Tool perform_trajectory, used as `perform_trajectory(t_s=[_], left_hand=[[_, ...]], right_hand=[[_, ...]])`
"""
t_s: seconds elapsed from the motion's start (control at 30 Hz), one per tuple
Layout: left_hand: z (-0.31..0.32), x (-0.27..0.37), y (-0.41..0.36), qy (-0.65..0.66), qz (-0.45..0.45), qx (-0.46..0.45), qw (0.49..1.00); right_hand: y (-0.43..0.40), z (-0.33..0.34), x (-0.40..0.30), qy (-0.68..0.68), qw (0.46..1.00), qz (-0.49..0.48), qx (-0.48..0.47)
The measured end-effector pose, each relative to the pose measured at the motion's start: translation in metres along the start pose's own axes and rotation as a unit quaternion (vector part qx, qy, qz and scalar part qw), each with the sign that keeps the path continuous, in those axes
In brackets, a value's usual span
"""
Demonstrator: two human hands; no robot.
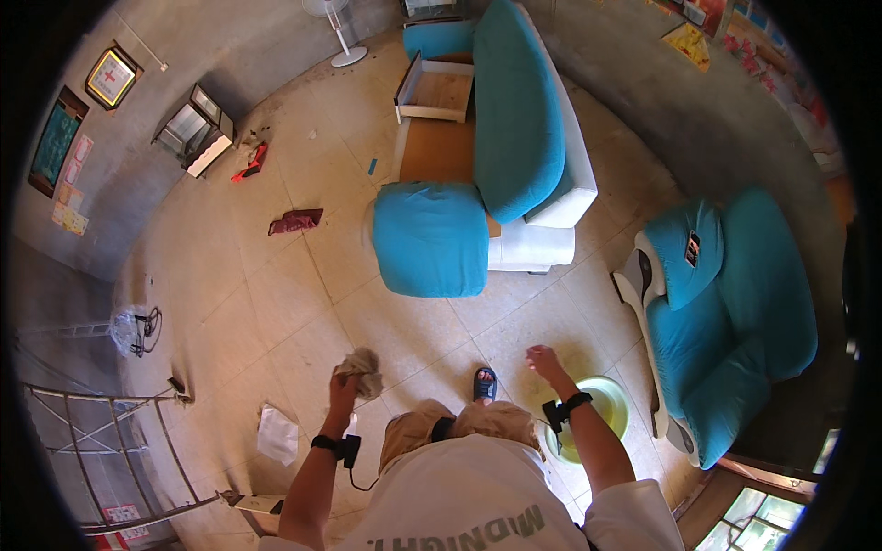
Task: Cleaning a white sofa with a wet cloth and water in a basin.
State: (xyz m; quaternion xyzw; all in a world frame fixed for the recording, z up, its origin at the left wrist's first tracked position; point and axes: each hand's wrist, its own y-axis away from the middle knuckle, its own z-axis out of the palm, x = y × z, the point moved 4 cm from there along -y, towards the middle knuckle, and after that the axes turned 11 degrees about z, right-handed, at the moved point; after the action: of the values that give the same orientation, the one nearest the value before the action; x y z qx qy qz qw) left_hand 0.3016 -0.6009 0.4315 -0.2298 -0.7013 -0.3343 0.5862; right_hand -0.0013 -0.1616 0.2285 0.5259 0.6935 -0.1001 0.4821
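My left hand (344,392) grips a crumpled grey-brown cloth (363,374), held out over the tiled floor. To the right, my right hand (544,362) hangs in the air with its fingers loosely curled. Nothing shows in it, but the inside of the palm is hidden. Below and behind that hand stands a pale green plastic basin (620,399) with yellowish liquid in it, partly covered by my right forearm. One foot in a dark slide sandal (485,386) rests on the floor between my hands.
Ahead is a sofa with teal cushions (431,241) and a wooden drawer (434,89) on it. A teal armchair (696,330) bearing a phone (692,248) is at right. A maroon cloth (296,222) and a white sheet (278,435) lie on the floor. Metal railing (124,451) stands lower left.
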Motion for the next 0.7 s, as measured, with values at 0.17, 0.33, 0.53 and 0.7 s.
perform_trajectory(t_s=[0.17,0.33,0.53,0.7], left_hand=[[-0.157,-0.075,0.016,0.019,-0.049,0.180,0.982],[-0.251,-0.105,0.014,-0.056,-0.038,0.220,0.973],[-0.248,-0.092,-0.060,-0.182,-0.079,0.100,0.975],[-0.236,-0.061,-0.150,-0.170,-0.155,-0.051,0.972]], right_hand=[[-0.039,0.020,0.027,-0.189,0.928,0.315,-0.068],[-0.108,0.065,0.033,-0.078,0.950,0.297,-0.059],[-0.224,0.135,0.003,-0.035,0.966,0.256,0.016],[-0.307,0.174,-0.014,-0.117,0.944,0.280,0.133]])
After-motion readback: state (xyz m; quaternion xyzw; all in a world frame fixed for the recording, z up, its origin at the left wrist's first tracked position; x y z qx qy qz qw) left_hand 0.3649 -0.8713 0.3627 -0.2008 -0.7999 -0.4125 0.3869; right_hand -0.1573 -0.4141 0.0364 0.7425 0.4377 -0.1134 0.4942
